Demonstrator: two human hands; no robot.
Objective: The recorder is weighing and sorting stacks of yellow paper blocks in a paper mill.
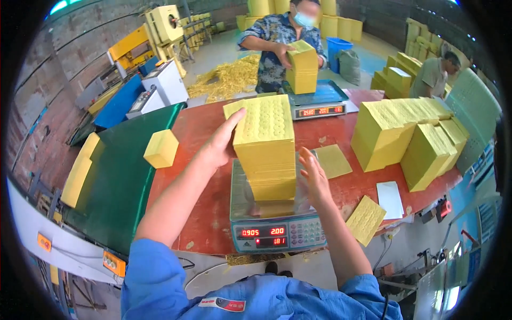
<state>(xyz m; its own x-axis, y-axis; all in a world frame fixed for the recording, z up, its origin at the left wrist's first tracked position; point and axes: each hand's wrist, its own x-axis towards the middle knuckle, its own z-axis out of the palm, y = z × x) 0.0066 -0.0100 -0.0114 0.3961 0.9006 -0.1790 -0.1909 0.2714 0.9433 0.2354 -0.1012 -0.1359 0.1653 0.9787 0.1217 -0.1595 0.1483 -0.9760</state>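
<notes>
A tall stack of yellow embossed paper [269,154] stands on the metal plate of a digital scale [280,234] in front of me. Its upper part sits slightly out of line with the lower part, and some sheets jut out at the far left corner. My left hand [221,144] holds the stack at its left side, with fingers reaching up to the top edge; some of them are hidden. On the other side, my right hand [316,178] is open, fingers stretched, a small gap away from the paper.
Yellow paper stacks [394,130] fill the table's right side, near a loose yellow sheet [365,220] and white paper [390,200]. Left runs a green conveyor belt [120,181] carrying a yellow block [161,149]. Opposite, a masked co-worker [280,32] handles another stack [303,66] over a second scale [320,101].
</notes>
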